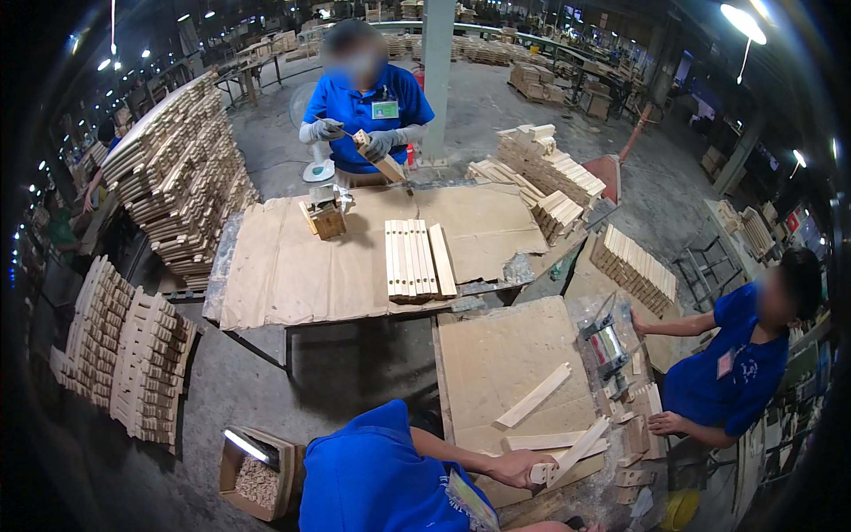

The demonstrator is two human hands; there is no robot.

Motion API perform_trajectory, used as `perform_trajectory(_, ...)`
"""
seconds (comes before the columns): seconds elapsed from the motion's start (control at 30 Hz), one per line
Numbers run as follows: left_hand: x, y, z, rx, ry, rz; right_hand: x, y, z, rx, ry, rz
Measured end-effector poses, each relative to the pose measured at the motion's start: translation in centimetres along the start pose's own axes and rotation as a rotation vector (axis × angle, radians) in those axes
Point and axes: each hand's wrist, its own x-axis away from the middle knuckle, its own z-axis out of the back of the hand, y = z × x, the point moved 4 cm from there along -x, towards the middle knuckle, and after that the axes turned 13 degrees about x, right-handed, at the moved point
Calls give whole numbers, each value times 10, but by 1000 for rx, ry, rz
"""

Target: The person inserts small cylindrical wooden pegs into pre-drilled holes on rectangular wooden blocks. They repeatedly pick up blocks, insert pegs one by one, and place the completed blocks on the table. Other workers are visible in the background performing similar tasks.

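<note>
I look down on a cardboard-covered bench [496, 341], my landmark for everything here. Over its near end, my left hand [517, 468] is clamped around one end of a pale wooden rail [578, 449] with small round holes in its end face. The rail slants away over the bench, above loose pale slats [530, 441] lying crosswise. My right hand [576, 524] barely shows at the lower edge of view, beside the bench's near end; I cannot tell whether its fingers are apart or together.

The grip looks like the main risk: held at one end only, the rail could swing or dip if my wrist turns, and its free end could shove the slats askew. Another slat [534, 395] lies farther up the bench, close enough to be nudged too.

On the bench's right side, wooden blocks [633, 434] crowd near the rail's free end, and a co-worker's hand [669, 424] rests just beyond them (bare, with no glove that I can see). A careless sweep rightward could topple a block or rap those knuckles.
</note>
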Motion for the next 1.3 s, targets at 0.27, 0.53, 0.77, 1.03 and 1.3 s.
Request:
perform_trajectory(0.27, -2, -17, -8, 24, 76, -185, 24, -87, -126, 610, -295, 451)
perform_trajectory(0.53, -4, -19, 6, 49, 6, 36, 50, -130, -196, 916, -416, 856)
perform_trajectory(0.77, -7, -14, -5, 0, -4, 23, 50, -118, -195, 1053, -509, 958)
perform_trajectory(1.03, -6, -16, -6, 27, -5, 36, 48, -106, -200, 1184, -515, 959)
perform_trajectory(1.3, -8, -12, -8, 15, 23, 56, 46, -97, -200, 1267, -454, 946)
